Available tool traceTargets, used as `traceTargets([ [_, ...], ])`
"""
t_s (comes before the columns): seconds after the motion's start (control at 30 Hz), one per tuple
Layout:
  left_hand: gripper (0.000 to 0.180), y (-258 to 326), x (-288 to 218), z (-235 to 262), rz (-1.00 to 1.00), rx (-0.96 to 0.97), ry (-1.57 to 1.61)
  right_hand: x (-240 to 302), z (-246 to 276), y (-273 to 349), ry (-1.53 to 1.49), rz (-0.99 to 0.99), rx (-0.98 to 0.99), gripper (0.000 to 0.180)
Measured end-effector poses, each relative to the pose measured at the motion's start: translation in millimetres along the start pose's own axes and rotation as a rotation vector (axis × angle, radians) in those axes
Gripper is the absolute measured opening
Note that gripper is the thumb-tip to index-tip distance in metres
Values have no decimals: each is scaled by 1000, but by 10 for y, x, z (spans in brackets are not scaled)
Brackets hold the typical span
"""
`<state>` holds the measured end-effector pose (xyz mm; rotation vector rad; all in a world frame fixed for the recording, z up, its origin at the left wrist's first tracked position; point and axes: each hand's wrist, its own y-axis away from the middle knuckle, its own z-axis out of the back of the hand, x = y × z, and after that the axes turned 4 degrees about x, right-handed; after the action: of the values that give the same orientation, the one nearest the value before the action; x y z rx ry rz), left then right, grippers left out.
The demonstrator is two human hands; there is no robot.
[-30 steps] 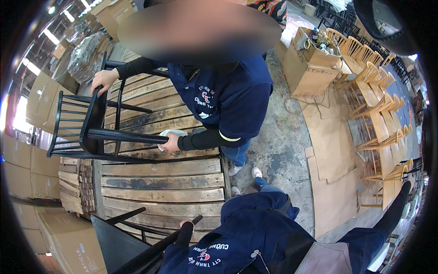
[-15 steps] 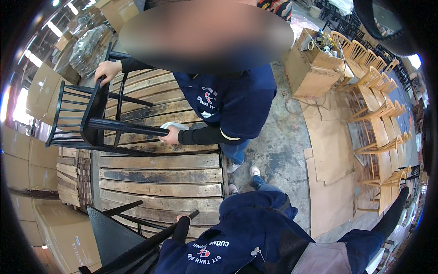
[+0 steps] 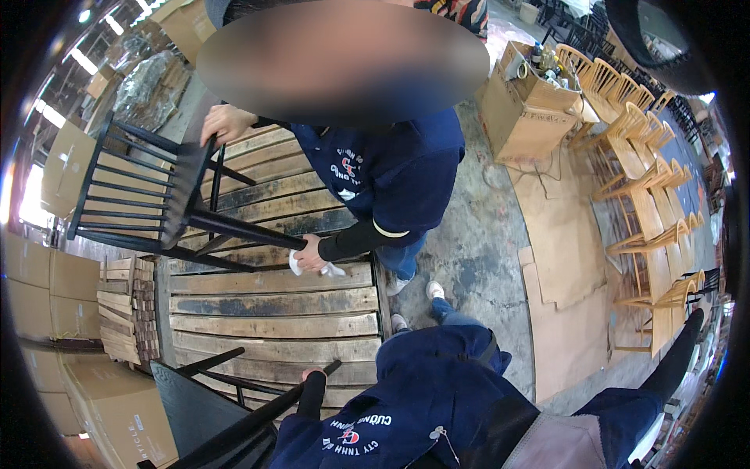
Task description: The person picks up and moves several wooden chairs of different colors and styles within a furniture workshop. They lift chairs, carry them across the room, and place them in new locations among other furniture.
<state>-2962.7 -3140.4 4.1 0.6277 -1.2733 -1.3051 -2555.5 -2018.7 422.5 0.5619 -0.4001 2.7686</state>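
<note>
Down at the lower edge, a black-painted wooden chair (image 3: 211, 406) lies tipped on its side over the near end of a worn pallet-style workbench of weathered planks (image 3: 273, 313), legs pointing up and right. The wearer's left hand (image 3: 312, 377), in a black sleeve, sits at one dark chair leg (image 3: 258, 422); only a sliver of the hand shows, so whether it grips or just rests there I cannot tell. The right hand is out of sight under the navy jacket.

Across the bench, a co-worker in a navy top has a second black spindle-back chair (image 3: 141, 195) tilted on the planks, one hand (image 3: 225, 123) on its top edge, the other hand (image 3: 311, 256) pressing a white cloth (image 3: 332, 270) against a leg.

Stacked timber offcuts (image 3: 125, 313) sit left of the bench, brown cartons (image 3: 47, 273) beyond. Right, unpainted pale wooden chairs (image 3: 648, 180) line up.
</note>
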Motion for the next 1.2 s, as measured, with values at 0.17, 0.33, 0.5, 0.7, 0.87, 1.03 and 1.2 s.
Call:
traceTargets([
  [0.17,30,22,-8,6,4,11,-19,2,-29,-71,-2,8,1,47],
  [0.33,29,-23,-26,3,11,29,9,11,-28,-121,-21,21,5,48],
  [0.5,37,-140,-7,-58,67,11,59,11,-25,-145,-22,8,-5,48],
  [0.7,39,-180,-7,-89,82,-46,67,-58,-1,-315,-57,5,16,48],
  [0.87,38,-160,-21,-76,85,-80,48,-82,26,-245,-19,54,-53,43],
  [1.03,38,-132,-27,-78,72,-36,69,233,83,292,445,114,-153,40],
  [1.2,32,-101,-64,-40,102,-86,185,429,197,767,268,102,-224,67],
])
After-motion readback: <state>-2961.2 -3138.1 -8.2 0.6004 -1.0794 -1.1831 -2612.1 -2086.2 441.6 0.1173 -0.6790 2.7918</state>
